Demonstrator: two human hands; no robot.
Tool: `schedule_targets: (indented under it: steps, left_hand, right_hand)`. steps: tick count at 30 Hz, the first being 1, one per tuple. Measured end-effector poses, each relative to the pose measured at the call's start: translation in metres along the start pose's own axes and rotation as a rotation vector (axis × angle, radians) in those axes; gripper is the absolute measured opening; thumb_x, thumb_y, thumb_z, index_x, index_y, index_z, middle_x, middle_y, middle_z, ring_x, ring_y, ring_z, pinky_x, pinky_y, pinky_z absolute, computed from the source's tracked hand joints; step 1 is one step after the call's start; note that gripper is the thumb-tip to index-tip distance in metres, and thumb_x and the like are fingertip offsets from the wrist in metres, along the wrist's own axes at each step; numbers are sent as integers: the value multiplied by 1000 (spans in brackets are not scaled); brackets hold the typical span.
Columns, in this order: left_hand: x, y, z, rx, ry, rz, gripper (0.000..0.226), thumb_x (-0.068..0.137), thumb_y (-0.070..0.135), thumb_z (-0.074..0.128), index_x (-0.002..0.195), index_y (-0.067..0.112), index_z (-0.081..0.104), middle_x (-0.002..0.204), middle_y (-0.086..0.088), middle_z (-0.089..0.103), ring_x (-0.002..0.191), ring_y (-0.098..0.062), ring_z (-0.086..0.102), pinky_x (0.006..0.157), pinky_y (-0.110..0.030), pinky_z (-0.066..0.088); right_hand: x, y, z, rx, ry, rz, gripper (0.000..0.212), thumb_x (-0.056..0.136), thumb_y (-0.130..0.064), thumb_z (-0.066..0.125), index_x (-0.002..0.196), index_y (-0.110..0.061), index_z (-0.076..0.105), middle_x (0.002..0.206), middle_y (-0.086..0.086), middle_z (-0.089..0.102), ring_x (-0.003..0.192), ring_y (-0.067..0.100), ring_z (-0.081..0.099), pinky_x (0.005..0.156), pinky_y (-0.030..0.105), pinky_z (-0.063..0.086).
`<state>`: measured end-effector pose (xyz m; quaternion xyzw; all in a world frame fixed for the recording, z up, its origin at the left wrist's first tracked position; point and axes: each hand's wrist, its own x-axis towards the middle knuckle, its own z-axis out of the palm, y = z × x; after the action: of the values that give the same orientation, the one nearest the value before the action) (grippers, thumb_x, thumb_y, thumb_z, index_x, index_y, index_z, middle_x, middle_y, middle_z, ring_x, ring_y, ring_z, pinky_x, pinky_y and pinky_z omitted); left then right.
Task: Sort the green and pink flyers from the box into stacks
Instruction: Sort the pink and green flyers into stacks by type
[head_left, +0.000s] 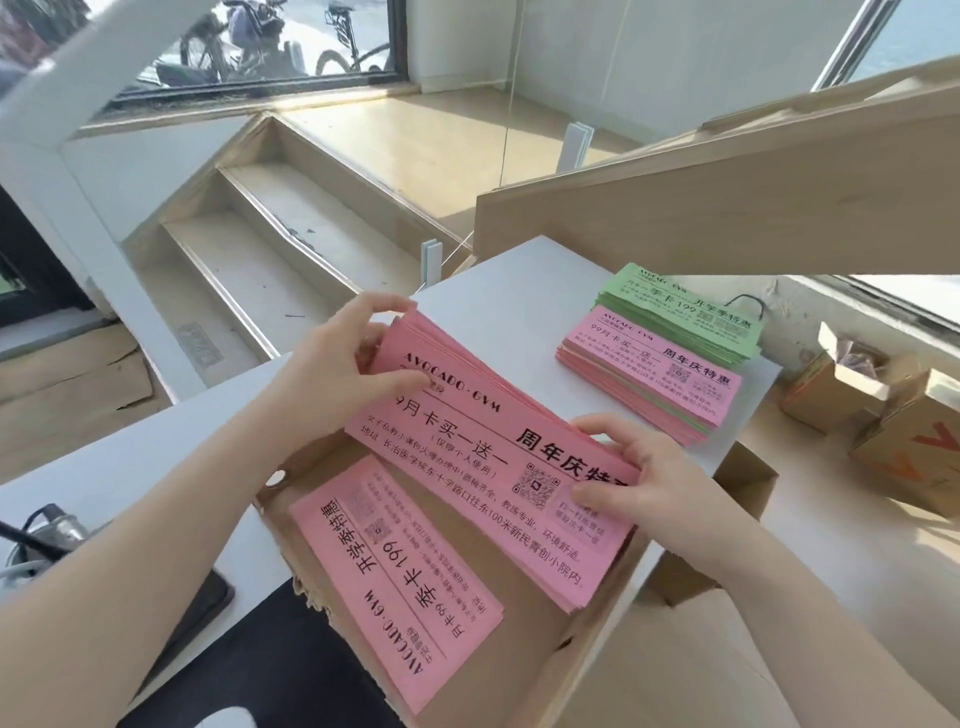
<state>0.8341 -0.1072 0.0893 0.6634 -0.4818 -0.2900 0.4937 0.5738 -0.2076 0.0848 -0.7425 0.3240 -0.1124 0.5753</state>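
A thick bundle of pink flyers (483, 457) hangs over the open cardboard box (587, 639). My left hand (353, 358) grips its far end, thumb on top and fingers over the edge. My right hand (634, 478) grips its near right end, thumb on the printed face. One pink flyer (395, 587) lies flat on the box floor. On the white table (519, 296) to the right sits a pink stack (654, 384), with a green stack (685, 312) just behind it and partly resting on it.
Small open cardboard boxes (878, 410) stand at the right on a wooden surface. A dark object (192, 613) and cables lie at the near left of the table. Stairs (249, 234) drop away beyond the table's far edge, and a wooden board (727, 202) slants overhead at the right.
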Motion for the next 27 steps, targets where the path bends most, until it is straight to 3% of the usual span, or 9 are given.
schedule_targets:
  steps: [2, 4, 9, 12, 17, 20, 22, 24, 27]
  left_hand:
    - [2, 4, 9, -152, -139, -136, 45, 82, 4, 65, 115, 31, 51, 93, -1, 74, 85, -22, 71, 73, -37, 59]
    - [6, 8, 20, -186, -214, -186, 33, 83, 0, 62, 111, 17, 59, 92, -1, 75, 85, -21, 72, 70, -31, 59]
    - [24, 14, 61, -321, -61, -97, 27, 81, -2, 63, 97, 20, 64, 89, 2, 75, 84, -20, 72, 67, -28, 59]
    - [43, 22, 85, -343, -64, 5, 31, 81, -5, 62, 101, 20, 62, 94, 1, 74, 89, -18, 71, 73, -30, 58]
    - [86, 23, 127, -257, -181, 75, 26, 86, -11, 53, 91, 15, 51, 80, 7, 72, 77, -6, 68, 66, -18, 54]
    - [113, 15, 147, -122, -207, 66, 27, 87, -9, 54, 90, 18, 48, 82, 6, 64, 75, -2, 63, 69, -18, 52]
    - [130, 2, 152, 55, -257, 13, 27, 86, -1, 60, 89, 24, 49, 87, 9, 61, 80, -3, 59, 74, -21, 48]
    - [146, -15, 151, 275, -332, -79, 28, 84, 7, 64, 90, 31, 50, 93, 12, 59, 92, -5, 57, 81, -21, 43]
    - [157, -30, 153, 401, -465, -325, 26, 84, 11, 65, 99, 29, 53, 100, 12, 60, 99, -13, 58, 79, -19, 43]
  right_hand:
    - [-5, -1, -13, -18, 33, -21, 37, 81, 5, 64, 108, -21, 63, 96, -5, 74, 85, 15, 72, 70, 26, 58]
    - [-10, -4, -25, -7, 91, -56, 39, 79, 5, 66, 106, -24, 66, 93, -9, 74, 84, 11, 71, 67, 21, 57]
    - [-11, 19, -61, 303, 407, -127, 48, 66, -7, 75, 107, -27, 62, 94, 2, 74, 84, 18, 72, 67, 33, 60]
    - [-8, 44, -74, 632, 394, -184, 50, 49, -26, 83, 98, -25, 71, 100, 7, 73, 93, 23, 70, 70, 36, 59]
    - [8, 94, -93, 504, 515, -268, 34, 70, 2, 67, 93, -21, 76, 104, 9, 72, 106, 25, 64, 86, 40, 54]
    - [18, 114, -111, 543, 526, -299, 28, 67, -1, 72, 85, -22, 77, 92, 0, 75, 94, 15, 69, 76, 24, 55]
    - [27, 131, -118, 465, 523, -258, 46, 73, 13, 63, 84, -30, 76, 88, -8, 74, 88, 7, 68, 71, 19, 54]
    - [36, 147, -118, 327, 462, -222, 44, 74, 7, 67, 84, -36, 73, 91, -8, 73, 89, 8, 67, 77, 26, 55]
    - [45, 171, -123, 240, 378, -138, 33, 74, 3, 71, 91, -25, 69, 96, 4, 72, 93, 21, 66, 85, 40, 52]
